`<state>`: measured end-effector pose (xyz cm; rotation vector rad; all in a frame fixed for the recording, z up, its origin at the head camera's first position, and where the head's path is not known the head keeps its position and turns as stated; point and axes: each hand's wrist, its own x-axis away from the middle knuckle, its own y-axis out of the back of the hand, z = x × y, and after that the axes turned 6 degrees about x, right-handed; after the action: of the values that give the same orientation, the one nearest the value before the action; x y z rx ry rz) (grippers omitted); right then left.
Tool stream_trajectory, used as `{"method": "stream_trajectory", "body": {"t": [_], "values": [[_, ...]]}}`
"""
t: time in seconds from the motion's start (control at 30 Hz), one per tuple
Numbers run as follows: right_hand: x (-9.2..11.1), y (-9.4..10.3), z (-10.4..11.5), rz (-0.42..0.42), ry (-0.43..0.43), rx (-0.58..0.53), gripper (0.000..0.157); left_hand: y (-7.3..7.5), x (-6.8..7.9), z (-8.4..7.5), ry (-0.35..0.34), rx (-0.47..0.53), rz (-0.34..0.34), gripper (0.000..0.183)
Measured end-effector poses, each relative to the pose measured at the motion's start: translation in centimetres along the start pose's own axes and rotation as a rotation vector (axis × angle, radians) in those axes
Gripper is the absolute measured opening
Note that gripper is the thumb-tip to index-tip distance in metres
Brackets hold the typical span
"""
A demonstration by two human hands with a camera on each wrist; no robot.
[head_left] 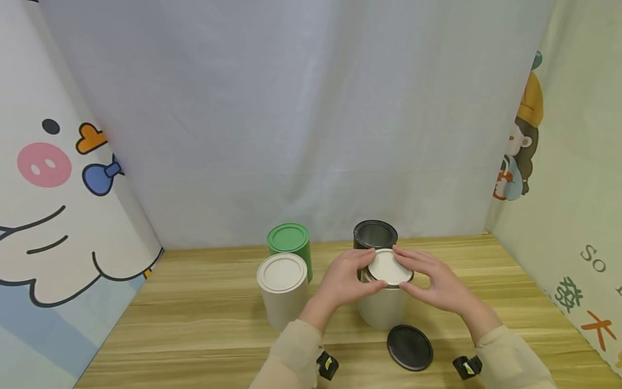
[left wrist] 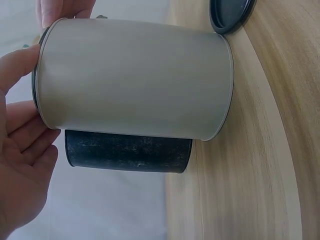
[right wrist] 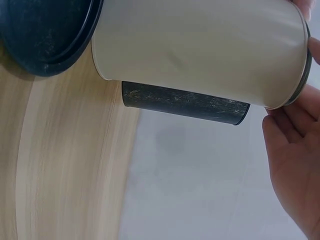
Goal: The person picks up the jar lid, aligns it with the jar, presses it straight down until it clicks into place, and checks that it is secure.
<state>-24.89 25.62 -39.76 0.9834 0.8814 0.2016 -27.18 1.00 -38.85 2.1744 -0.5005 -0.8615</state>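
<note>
A white canister (head_left: 382, 308) stands upright on the wooden table. On its top is a round white lid (head_left: 391, 267) with a dark rim band. My left hand (head_left: 349, 278) grips the lid's left edge between thumb and fingers. From the other side my right hand (head_left: 434, 280) holds the right edge the same way. In the left wrist view, the left fingers (left wrist: 31, 132) are at the canister's dark-rimmed top; the right wrist view shows the right hand (right wrist: 295, 145) there too. A loose black lid (head_left: 410, 347) lies in front of the canister's base.
Behind the held canister stands a black canister (head_left: 375, 234) with a black lid. To the left are a second white canister (head_left: 283, 302) and, behind it, a green canister (head_left: 289, 238), both lidded. A grey curtain (head_left: 311, 119) hangs along the table's back edge.
</note>
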Motion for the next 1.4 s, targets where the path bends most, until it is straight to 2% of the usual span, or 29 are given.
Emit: {"method": "stream_trajectory", "body": {"t": [0.9,1.4], "values": [[0.08,-0.04,0.07,0.033,-0.022,-0.006,0.054,-0.17,0.18,0.13,0.049,0.062,0.020,0.063],[-0.04,0.03,0.23,0.008,0.006,-0.023,0.053,0.04,0.10,-0.22,0.091,0.076,0.055,0.062]]}}
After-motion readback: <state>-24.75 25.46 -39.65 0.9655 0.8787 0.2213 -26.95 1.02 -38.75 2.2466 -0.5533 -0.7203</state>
